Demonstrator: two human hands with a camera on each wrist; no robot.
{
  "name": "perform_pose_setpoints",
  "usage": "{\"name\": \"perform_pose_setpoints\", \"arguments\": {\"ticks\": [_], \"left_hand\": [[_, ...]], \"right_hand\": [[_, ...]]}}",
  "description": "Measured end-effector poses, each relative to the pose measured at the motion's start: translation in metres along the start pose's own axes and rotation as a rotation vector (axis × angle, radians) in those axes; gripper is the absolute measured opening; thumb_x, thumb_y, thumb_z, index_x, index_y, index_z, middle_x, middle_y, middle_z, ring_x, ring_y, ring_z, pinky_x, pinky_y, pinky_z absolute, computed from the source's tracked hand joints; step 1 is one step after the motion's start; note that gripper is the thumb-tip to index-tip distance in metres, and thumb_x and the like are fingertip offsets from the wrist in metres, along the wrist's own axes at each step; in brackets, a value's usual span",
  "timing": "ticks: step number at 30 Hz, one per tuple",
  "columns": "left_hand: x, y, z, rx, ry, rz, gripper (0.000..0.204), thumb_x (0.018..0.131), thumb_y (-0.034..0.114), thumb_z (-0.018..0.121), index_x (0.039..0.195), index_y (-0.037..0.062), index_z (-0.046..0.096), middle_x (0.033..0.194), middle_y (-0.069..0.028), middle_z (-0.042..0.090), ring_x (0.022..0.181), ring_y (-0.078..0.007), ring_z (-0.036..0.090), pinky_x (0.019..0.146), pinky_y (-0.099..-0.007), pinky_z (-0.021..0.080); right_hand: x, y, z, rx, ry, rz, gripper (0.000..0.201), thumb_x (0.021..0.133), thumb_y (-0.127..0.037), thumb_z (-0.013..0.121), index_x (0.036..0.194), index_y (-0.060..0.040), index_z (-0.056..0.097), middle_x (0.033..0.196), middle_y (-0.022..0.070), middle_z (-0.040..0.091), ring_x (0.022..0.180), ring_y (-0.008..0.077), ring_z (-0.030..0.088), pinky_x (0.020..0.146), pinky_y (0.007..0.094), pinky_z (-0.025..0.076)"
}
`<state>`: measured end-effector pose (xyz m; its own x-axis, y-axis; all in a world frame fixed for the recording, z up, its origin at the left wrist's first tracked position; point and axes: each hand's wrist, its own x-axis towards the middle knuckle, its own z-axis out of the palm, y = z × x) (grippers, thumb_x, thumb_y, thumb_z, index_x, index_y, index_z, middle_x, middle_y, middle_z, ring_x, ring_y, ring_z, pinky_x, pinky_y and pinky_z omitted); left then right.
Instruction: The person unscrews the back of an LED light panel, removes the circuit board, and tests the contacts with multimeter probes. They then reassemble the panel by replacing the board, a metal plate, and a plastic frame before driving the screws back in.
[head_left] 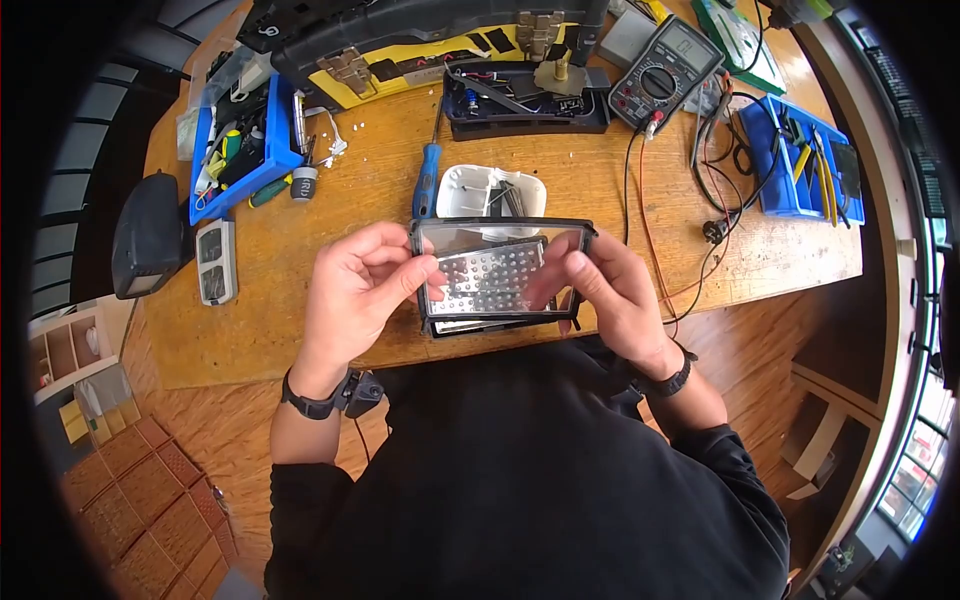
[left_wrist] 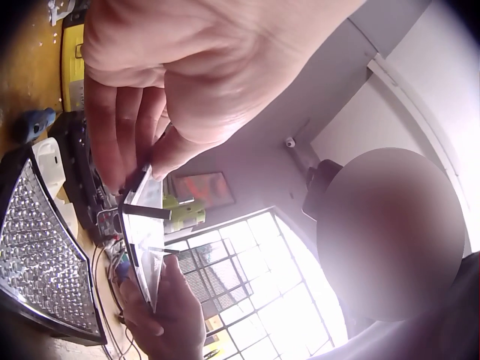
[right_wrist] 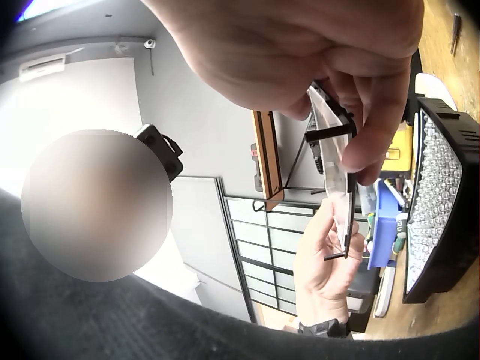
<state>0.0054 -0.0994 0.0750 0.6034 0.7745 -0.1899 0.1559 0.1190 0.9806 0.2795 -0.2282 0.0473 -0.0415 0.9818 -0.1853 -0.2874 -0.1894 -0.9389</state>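
Black-framed clear cover [head_left: 503, 268], left hand [head_left: 350, 290] and right hand [head_left: 625, 300] pinching its ends above the LED lamp [left_wrist: 45, 240] at the table [head_left: 270, 340]'s near edge (inspection step, probably); next move likely wants a level grip

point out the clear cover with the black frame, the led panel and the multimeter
Clear cover [head_left: 503, 268]: head view, on the middle of its see-through pane
LED panel [right_wrist: 435, 191]: right wrist view, on the middle of its LED face
Multimeter [head_left: 657, 82]: head view, on its round dial
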Motion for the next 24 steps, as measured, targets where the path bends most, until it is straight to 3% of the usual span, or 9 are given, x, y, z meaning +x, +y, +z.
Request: {"name": "perform_pose_setpoints", "arguments": {"ticks": [7,13,15,16,19,20,24], "left_hand": [[0.000,0.002,-0.002,0.031,-0.008,-0.065,0.012,0.107,0.006,0.073,0.109,-0.0014,0.065,0.096,-0.0131,0.082,0.085,-0.0163,0.080,0.071,-0.0253,0.058],[-0.004,-0.002,0.001,-0.006,-0.030,-0.014,0.014,0.108,0.010,0.074,0.113,-0.0001,0.066,0.095,-0.0125,0.081,0.086,-0.0173,0.079,0.072,-0.0269,0.057],[-0.004,-0.003,0.000,-0.002,-0.033,-0.021,0.014,0.108,0.010,0.074,0.113,-0.0002,0.066,0.095,-0.0129,0.081,0.085,-0.0174,0.079,0.073,-0.0272,0.058],[-0.003,-0.004,-0.001,0.003,-0.037,-0.026,0.015,0.108,0.010,0.074,0.113,-0.0003,0.065,0.095,-0.0132,0.081,0.085,-0.0176,0.079,0.073,-0.0275,0.059],[-0.001,0.001,-0.003,0.005,-0.048,-0.117,0.014,0.108,0.011,0.074,0.112,-0.0001,0.065,0.095,-0.0131,0.081,0.085,-0.0177,0.079,0.072,-0.0276,0.059],[-0.001,0.000,-0.002,0.008,-0.044,-0.111,0.016,0.109,0.013,0.072,0.105,0.0015,0.062,0.095,-0.0104,0.082,0.086,-0.0115,0.078,0.070,-0.0237,0.058],[-0.001,-0.003,0.002,0.048,-0.028,-0.073,0.023,0.111,0.018,0.071,0.100,0.0016,0.058,0.092,-0.0110,0.082,0.084,-0.0110,0.077,0.066,-0.0249,0.058]], "right_hand": [[0.000,-0.001,0.000,-0.042,0.014,-0.036,0.030,0.119,-0.024,0.055,0.129,0.0045,0.059,0.104,0.0163,0.078,0.096,0.0229,0.080,0.062,0.0278,0.063],[0.000,0.000,-0.004,-0.109,0.037,-0.011,0.028,0.118,-0.021,0.055,0.119,0.0057,0.065,0.105,0.0166,0.078,0.094,0.0229,0.080,0.062,0.0292,0.064],[-0.002,0.001,-0.005,-0.054,0.048,0.028,0.026,0.116,-0.016,0.061,0.121,0.0082,0.067,0.107,0.0135,0.078,0.091,0.0199,0.080,0.074,0.0296,0.062],[-0.002,-0.001,-0.004,-0.053,0.046,0.029,0.026,0.116,-0.016,0.061,0.121,0.0082,0.067,0.107,0.0135,0.078,0.091,0.0199,0.080,0.074,0.0296,0.062],[0.000,-0.008,0.001,0.040,0.039,0.056,0.024,0.115,-0.015,0.062,0.121,0.0076,0.066,0.108,0.0143,0.078,0.092,0.0201,0.080,0.067,0.0285,0.063],[0.000,-0.008,0.001,0.036,0.045,0.051,0.024,0.115,-0.015,0.061,0.122,0.0073,0.066,0.108,0.0144,0.078,0.093,0.0204,0.080,0.064,0.0280,0.063],[-0.001,-0.008,-0.003,-0.040,0.019,0.037,0.025,0.116,-0.016,0.059,0.124,0.0066,0.066,0.110,0.0147,0.078,0.096,0.0201,0.081,0.061,0.0270,0.064]]}}
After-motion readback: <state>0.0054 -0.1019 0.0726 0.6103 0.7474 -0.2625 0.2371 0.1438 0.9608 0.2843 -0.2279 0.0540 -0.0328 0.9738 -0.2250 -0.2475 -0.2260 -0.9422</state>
